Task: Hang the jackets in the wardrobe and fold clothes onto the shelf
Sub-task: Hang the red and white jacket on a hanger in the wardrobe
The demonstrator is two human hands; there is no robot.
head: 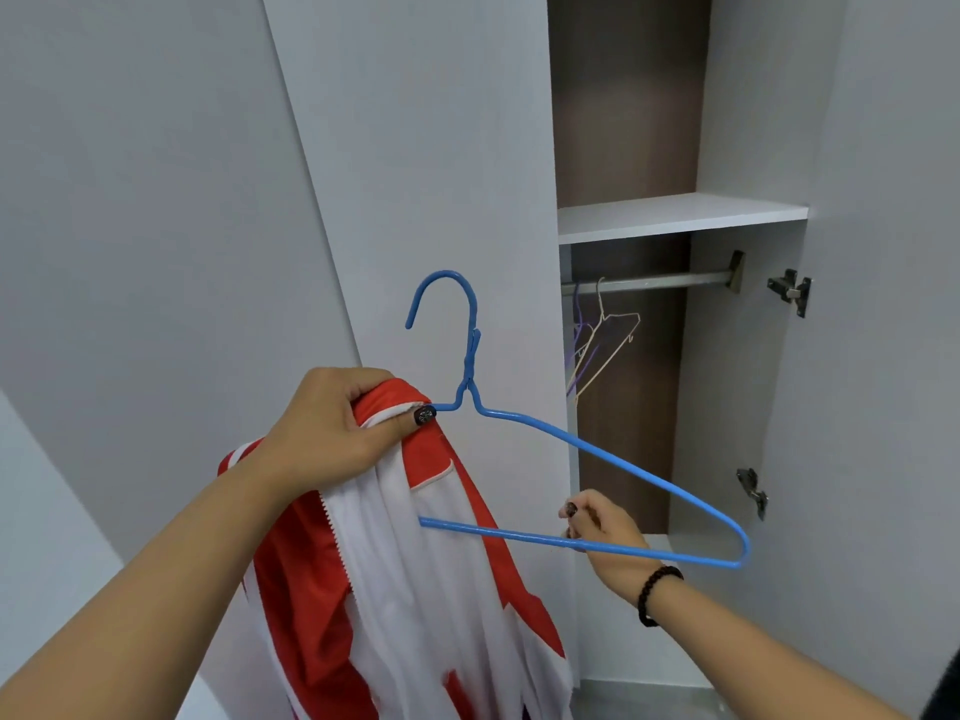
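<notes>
Wardrobe (675,220) open; left hand (332,433) grips jacket (395,563) (hanger (597,454) half-in).

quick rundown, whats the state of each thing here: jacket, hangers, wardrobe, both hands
red and white jacket: unzipped, one shoulder on the hanger, rest drooping
blue hanger: held in the air, tilted, not on the rail
rail: two bare wire hangers hanging
wardrobe door: open
shelf: bare where visible
left hand: gripping jacket collar at the hanger's left end
right hand: curled round the hanger's bottom bar
</notes>
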